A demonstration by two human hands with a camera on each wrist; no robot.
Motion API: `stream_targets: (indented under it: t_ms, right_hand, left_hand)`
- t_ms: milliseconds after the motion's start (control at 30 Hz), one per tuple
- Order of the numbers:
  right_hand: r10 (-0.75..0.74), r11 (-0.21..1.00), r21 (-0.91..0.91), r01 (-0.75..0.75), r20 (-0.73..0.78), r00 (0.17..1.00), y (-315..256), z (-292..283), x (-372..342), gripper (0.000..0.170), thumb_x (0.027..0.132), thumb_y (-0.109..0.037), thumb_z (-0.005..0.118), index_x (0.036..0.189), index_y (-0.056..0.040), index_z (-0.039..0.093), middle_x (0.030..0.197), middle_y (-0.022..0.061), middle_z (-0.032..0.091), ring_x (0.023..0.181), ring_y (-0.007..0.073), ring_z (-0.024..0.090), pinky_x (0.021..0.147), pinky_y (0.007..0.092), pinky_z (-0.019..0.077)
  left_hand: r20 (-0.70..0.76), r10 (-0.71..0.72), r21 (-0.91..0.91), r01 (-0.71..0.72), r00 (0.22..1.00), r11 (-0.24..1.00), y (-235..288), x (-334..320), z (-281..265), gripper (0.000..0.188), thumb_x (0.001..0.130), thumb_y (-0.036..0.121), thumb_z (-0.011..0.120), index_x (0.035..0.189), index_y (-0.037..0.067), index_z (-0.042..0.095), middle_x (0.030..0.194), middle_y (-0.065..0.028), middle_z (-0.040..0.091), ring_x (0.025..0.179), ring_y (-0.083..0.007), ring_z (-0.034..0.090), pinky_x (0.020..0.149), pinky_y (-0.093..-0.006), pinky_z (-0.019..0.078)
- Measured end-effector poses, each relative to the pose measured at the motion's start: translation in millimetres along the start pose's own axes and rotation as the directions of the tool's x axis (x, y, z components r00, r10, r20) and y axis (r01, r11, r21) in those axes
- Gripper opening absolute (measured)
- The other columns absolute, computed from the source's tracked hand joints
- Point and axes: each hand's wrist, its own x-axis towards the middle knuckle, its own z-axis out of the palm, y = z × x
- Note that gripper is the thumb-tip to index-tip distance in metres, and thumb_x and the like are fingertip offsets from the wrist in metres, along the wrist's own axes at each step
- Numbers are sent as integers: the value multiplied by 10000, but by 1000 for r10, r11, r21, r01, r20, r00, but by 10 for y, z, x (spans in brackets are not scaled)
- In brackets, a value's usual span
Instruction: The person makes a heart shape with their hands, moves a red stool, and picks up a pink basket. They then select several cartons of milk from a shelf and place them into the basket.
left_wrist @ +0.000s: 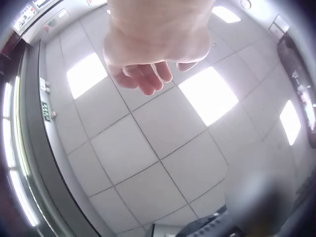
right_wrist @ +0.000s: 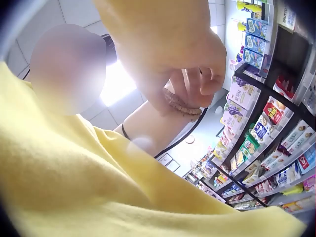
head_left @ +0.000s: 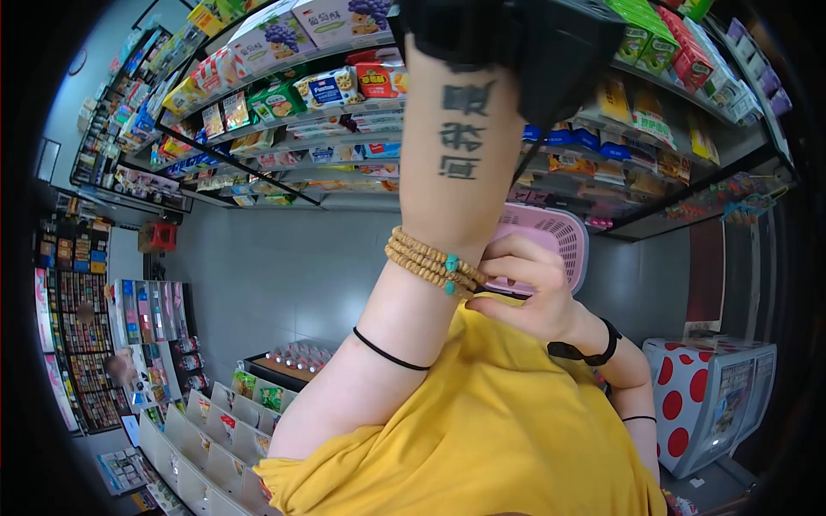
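Note:
The left forearm [head_left: 456, 155], marked with dark lettering, is raised across the head view, and a black device covers its hand there. In the left wrist view the left hand [left_wrist: 158, 44] hangs with loosely bent fingers, holding nothing, against the ceiling. Strands of tan beads with turquoise pieces, a bracelet [head_left: 428, 261], circle the left forearm. The right hand [head_left: 538, 292] reaches to the bracelet's right end, its thumb and fingers curled round the strands. Seen from the right wrist, the right hand [right_wrist: 192, 64] is at the beads [right_wrist: 180, 104]; its exact fingertip contact is partly hidden.
A pink basket [head_left: 568, 245] is behind the right hand. Shelves of packaged snacks [head_left: 327, 89] span the far side. A red-dotted white cabinet [head_left: 680, 396] stands at the right, divided bins [head_left: 194, 430] at lower left, and a red stool [head_left: 160, 236] farther off.

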Motion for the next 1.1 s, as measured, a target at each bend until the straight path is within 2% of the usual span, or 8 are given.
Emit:
stream_targets:
  t_ms: [200, 400, 500, 767, 867, 933, 1033, 1100]
  right_hand:
    - [-28, 999, 32, 26, 68, 997, 73, -19, 9, 369, 748, -160, 844, 1040, 6, 690, 977, 127, 644, 794, 254, 656, 689, 321, 514]
    - [115, 938, 292, -186, 244, 963, 80, -15, 34, 399, 796, -174, 830, 1116, -2, 665, 975, 90, 641, 784, 154, 642, 639, 264, 474]
    - [319, 765, 472, -438, 313, 894, 78, 42, 1, 400, 796, -170, 830, 1117, 6, 668, 989, 86, 641, 783, 139, 641, 637, 258, 470]
    - [129, 910, 338, -240, 319, 939, 35, -12, 104, 406, 809, -216, 819, 1113, 14, 679, 1014, 71, 646, 815, 142, 620, 649, 270, 468]
    - [68, 916, 341, -213, 391, 918, 14, -69, 139, 412, 816, -232, 812, 1115, 17, 679, 975, 70, 654, 807, 146, 623, 647, 274, 466]
    - [21, 912, 359, -197, 439, 898, 13, -108, 172, 400, 815, -224, 815, 1105, 16, 679, 953, 77, 655, 802, 158, 625, 640, 282, 461]
    - [-18, 946, 295, -135, 464, 885, -32, -188, 220, 373, 808, -195, 822, 1086, 11, 683, 925, 97, 653, 775, 192, 624, 622, 303, 456]
    - [-23, 992, 124, -33, 430, 902, -123, -228, 238, 369, 806, -183, 811, 1098, 6, 688, 894, 109, 657, 718, 218, 623, 607, 312, 464]
  left_hand:
    - [58, -242, 237, 222, 969, 946, -484, -741, -798, 154, 791, 287, 705, 858, 149, 691, 816, -13, 680, 747, -220, 681, 624, -404, 533]
    - [91, -376, 379, 317, 922, 870, -661, -1175, -1190, 154, 795, 287, 702, 858, 147, 692, 826, -15, 684, 757, -225, 683, 631, -402, 534]
    - [112, -407, 421, 328, 907, 846, -713, -1319, -1284, 154, 796, 287, 700, 858, 146, 692, 831, -16, 685, 762, -227, 684, 635, -401, 534]
    - [159, -417, 490, 295, 895, 820, -715, -1383, -1309, 154, 802, 287, 696, 858, 144, 693, 845, -19, 690, 774, -233, 687, 644, -399, 534]
    - [188, -334, 497, 204, 924, 843, -560, -1235, -1197, 154, 803, 287, 694, 858, 143, 693, 850, -20, 692, 779, -236, 688, 648, -398, 535]
    - [213, -185, 474, 63, 959, 878, -386, -987, -983, 154, 805, 287, 693, 858, 143, 694, 853, -20, 693, 782, -237, 688, 650, -398, 535]
    - [266, 146, 345, -236, 953, 908, 177, -468, -473, 154, 807, 287, 691, 858, 142, 694, 858, -21, 694, 787, -240, 689, 654, -397, 535]
    - [284, 432, 184, -491, 856, 852, 747, -30, 109, 154, 808, 287, 690, 859, 141, 694, 862, -22, 695, 791, -241, 690, 656, -396, 535]
